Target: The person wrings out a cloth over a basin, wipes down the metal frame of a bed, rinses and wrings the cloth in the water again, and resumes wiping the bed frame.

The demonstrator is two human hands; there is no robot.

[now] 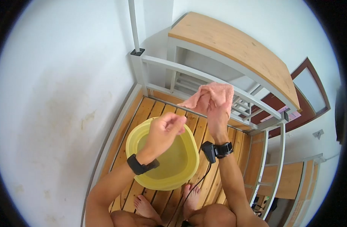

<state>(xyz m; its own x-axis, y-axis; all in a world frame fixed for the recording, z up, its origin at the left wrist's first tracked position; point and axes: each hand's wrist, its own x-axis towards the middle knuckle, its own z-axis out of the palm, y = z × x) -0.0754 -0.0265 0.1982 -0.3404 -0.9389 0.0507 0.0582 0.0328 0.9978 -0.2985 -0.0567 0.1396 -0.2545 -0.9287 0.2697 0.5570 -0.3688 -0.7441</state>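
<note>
A pink cloth (pixel 215 94) hangs over the fingers of my right hand (pixel 217 117), raised near the metal rail. My left hand (pixel 164 130) is above the yellow basin (pixel 193 159), its fingers curled together; whether anything small is inside them does not show. Cloudy water (pixel 171 160) lies in the basin, which stands on the wooden slats in front of my feet. The cloth and my left hand are apart. Each wrist wears a black band, and a cable runs down from the right one.
A grey metal rail (pixel 211 77) crosses beyond the basin, with a wooden-topped desk (pixel 234 41) behind it. A stained white wall (pixel 64 113) rises on the left. A ladder-like metal frame (pixel 271 170) stands on the right. My bare feet rest on the slats (pixel 203 181).
</note>
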